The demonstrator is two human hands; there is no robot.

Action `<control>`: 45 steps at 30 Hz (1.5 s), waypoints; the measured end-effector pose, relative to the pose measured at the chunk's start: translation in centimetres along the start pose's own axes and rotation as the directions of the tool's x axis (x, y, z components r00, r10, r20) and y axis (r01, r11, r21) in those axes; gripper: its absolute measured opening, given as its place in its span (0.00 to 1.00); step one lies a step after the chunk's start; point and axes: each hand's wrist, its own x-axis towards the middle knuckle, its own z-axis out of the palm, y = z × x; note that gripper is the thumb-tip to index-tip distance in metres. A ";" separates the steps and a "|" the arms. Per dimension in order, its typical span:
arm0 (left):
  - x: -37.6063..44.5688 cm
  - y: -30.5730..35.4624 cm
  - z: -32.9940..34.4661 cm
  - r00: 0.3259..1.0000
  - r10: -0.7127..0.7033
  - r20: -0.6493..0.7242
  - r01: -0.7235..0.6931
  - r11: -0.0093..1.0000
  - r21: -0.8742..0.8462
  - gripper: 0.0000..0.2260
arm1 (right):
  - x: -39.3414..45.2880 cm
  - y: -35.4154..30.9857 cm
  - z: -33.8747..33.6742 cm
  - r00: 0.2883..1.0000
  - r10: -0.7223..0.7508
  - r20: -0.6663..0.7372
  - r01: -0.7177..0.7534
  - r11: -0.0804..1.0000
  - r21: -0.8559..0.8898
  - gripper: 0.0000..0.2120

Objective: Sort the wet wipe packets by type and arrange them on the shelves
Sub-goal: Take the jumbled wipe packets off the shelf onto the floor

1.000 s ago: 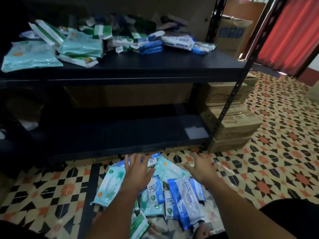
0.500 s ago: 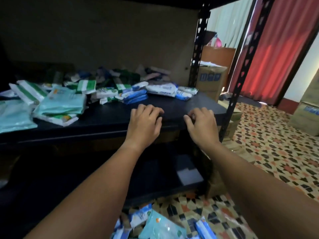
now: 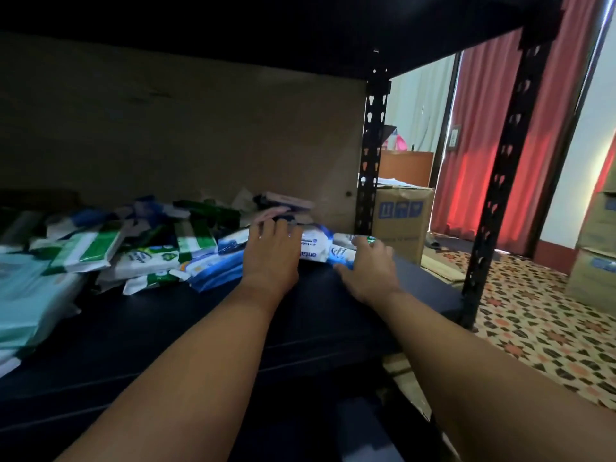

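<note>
Head view. A dark metal shelf (image 3: pixel 333 295) is shown with both forearms extended over it. The left hand (image 3: pixel 270 251) is laid palm-down, fingers straight and slightly spread, at the near edge of a white-and-blue packet (image 3: pixel 315 245); whether the fingertips rest on it or on the pile behind cannot be told. The right hand (image 3: pixel 366 268) is placed at the packet's right end, thumb out and fingers loosely bent over a second blue-and-white packet (image 3: pixel 343 250); a closed pinch is not seen.

The wet wipe packets (image 3: pixel 140 251) are seen heaped along the back and left of the shelf: green-and-white, blue, white and pale teal (image 3: pixel 26 295) types lie mixed and overlapping. Sorting is therefore judged to be at an early stage; no tidy rows by type are visible, and most of the arranging appears to be left.

On the white-and-blue packet the letters "antab" can be read upside down; other labels are too blurred. A cardboard box (image 3: pixel 401 221) with blue handling symbols stands beyond the shelf post (image 3: pixel 370 161), near a red curtain (image 3: pixel 483 145).
</note>
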 end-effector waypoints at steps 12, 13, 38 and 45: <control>1.7 0.8 1.0 0.980 0.190 0.057 -0.198 0.949 0.247 0.15 | 2.8 0.4 2.0 0.995 -0.013 0.095 0.024 0.993 -0.112 0.27; 1.5 0.9 0.9 0.973 0.226 0.041 -0.229 0.940 0.252 0.14 | 2.7 0.4 2.0 0.996 -0.018 0.085 0.028 0.993 -0.115 0.27; -13.1 0.2 -10.8 0.879 0.349 -0.326 -0.344 0.936 0.075 0.16 | -13.9 -0.7 -9.0 0.988 -0.019 -0.152 -0.013 0.978 -0.208 0.33; -21.1 1.2 -11.5 0.754 0.416 -0.509 -0.454 0.889 0.054 0.17 | -23.3 -0.4 -8.1 0.991 0.019 -0.135 -0.047 0.978 -0.206 0.41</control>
